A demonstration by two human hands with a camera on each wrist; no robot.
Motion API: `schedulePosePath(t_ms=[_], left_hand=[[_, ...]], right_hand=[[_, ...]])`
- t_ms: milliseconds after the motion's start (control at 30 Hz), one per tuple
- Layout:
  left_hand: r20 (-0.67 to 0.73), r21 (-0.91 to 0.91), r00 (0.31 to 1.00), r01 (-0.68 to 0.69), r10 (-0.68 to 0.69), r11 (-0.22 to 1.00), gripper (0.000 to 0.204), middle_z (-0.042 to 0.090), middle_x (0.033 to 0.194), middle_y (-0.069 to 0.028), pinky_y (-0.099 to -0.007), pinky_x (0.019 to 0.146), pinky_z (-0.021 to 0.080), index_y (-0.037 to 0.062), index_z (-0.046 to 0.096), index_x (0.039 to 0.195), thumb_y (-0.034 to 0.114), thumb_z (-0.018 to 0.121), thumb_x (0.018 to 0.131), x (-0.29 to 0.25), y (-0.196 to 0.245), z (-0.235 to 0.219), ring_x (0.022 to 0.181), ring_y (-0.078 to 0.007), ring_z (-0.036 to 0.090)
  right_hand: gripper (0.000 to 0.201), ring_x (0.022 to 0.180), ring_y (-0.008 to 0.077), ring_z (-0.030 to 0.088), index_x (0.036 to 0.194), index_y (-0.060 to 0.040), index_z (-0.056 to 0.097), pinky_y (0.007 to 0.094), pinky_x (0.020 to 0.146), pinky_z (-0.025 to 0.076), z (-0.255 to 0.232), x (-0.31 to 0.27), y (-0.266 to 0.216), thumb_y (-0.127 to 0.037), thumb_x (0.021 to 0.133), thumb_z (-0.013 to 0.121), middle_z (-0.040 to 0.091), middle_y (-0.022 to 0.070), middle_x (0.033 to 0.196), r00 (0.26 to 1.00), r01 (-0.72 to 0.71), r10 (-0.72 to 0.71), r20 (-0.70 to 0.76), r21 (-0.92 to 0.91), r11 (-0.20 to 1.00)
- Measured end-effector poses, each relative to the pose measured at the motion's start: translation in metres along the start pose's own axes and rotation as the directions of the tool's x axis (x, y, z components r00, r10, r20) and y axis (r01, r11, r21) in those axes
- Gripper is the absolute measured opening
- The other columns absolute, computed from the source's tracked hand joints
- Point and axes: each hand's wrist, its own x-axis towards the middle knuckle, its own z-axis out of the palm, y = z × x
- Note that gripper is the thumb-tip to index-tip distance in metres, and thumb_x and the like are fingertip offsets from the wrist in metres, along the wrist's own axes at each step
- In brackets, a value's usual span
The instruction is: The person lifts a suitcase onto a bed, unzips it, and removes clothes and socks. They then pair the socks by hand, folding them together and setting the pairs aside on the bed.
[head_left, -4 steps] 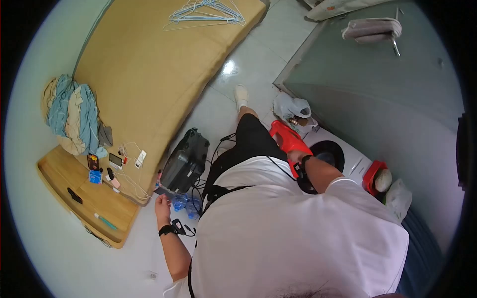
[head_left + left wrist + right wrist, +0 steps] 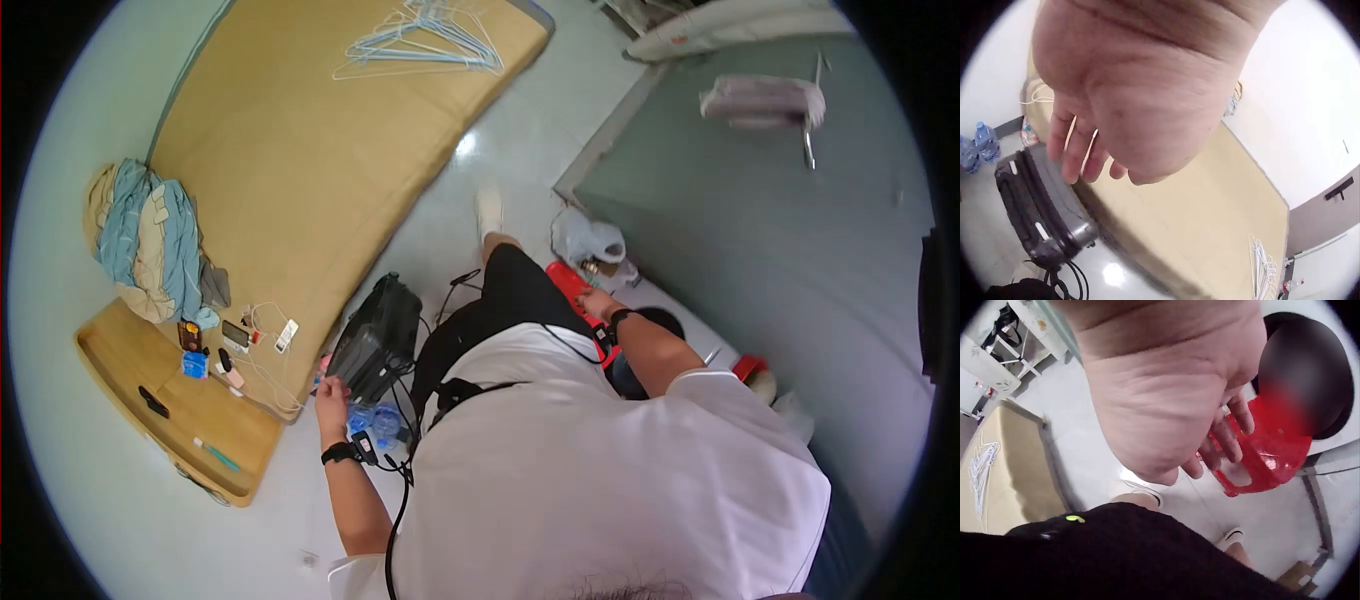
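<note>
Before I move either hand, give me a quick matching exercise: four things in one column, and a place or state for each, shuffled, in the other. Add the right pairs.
Things
1. Hangers
2. Dark suitcase
3. Left hand
4. Red plastic item

Places and states
A. Holding nothing
B. Close to the fingers of the right hand
C. Lying on the tan mattress
D. Standing on the floor, alongside the mattress

Right pairs: 1-C, 2-D, 3-A, 4-B
</note>
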Motion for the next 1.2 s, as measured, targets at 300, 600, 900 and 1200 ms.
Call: schedulePosePath(t_ms=[300,600,900,1200], left_hand=[[0.038,-0.473,0.936,0.325,-0.350,0.819,0.029,0.070,0.098,-0.0057,-0.0321,0.068,0.052,0.0069,0.061,0.116,0.031,0.058,0.100,-0.001,-0.070,0.057,0.081,-0.0168,0.067],[0.635,-0.445,0.613,0.788,-0.470,0.426,0.046,0.067,0.122,-0.0134,-0.0453,0.085,0.056,0.0073,0.057,0.129,0.040,0.055,0.098,-0.018,-0.194,0.155,0.106,-0.0285,0.068],[0.173,0.250,0.915,0.317,-0.364,0.915,0.024,0.071,0.096,-0.0200,-0.0408,0.076,0.059,0.0028,0.069,0.084,0.014,0.051,0.094,-0.027,-0.332,0.360,0.082,-0.0337,0.072],[0.557,-0.003,0.642,0.636,-0.527,0.772,0.039,0.068,0.123,-0.0215,-0.0494,0.098,0.053,0.0055,0.068,0.122,0.029,0.062,0.091,-0.015,-0.209,0.510,0.115,-0.0395,0.065]], right_hand=[[0.031,0.084,0.0198,0.068,0.111,-0.0004,0.069,0.0346,0.079,0.054,-0.156,-0.026,-0.239,-0.026,0.094,0.060,0.073,0.0096,0.098,0.986,0.156,-0.161,-0.049,-0.105,0.982],[0.030,0.088,0.0182,0.067,0.108,-0.0015,0.068,0.0317,0.080,0.050,-0.157,-0.034,-0.419,-0.028,0.097,0.059,0.073,0.0077,0.095,0.964,0.252,-0.266,0.014,-0.373,0.893],[0.035,0.090,0.0209,0.068,0.108,-0.0001,0.068,0.0343,0.083,0.052,-0.041,0.128,-0.589,-0.033,0.097,0.062,0.072,0.0137,0.094,0.813,0.541,-0.402,0.421,-0.801,0.256],[0.030,0.092,0.0301,0.065,0.109,-0.0010,0.066,0.0394,0.084,0.052,0.037,0.230,-0.641,-0.025,0.092,0.064,0.066,0.0172,0.103,0.695,0.537,-0.412,0.589,-0.807,-0.247]])
